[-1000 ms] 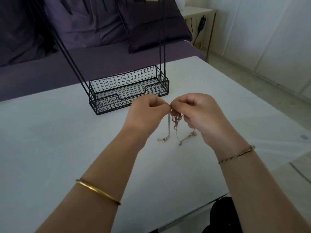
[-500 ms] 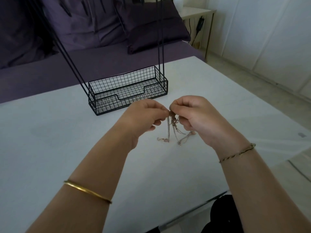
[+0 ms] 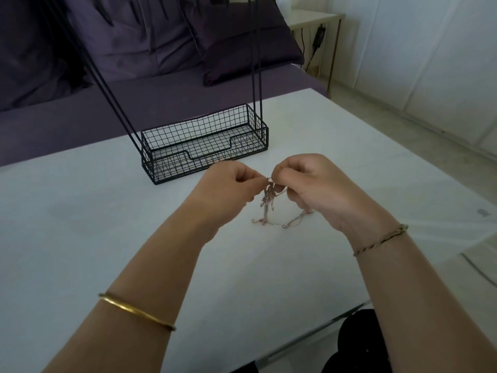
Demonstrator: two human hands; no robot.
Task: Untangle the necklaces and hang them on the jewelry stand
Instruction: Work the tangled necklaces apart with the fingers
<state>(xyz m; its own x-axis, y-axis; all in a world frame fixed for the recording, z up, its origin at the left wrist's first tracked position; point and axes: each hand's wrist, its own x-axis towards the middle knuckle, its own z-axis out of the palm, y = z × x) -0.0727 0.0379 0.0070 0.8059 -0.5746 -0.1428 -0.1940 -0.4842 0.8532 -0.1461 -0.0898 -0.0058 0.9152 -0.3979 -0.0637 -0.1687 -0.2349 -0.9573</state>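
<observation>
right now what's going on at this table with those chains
A person is working on a tangled clump of thin metal necklace chains. The left hand and the right hand both pinch its top, close together, holding it just above the white table, where the loose ends trail. The black wire jewelry stand with a mesh basket base stands behind the hands. No chain hangs on the part of it in view; untangling is under way.

Behind the left hand (image 3: 228, 191), a smooth gold bangle (image 3: 135, 311) rings the forearm. Behind the right hand (image 3: 320, 189), a thin twisted bracelet (image 3: 380, 240)
</observation>
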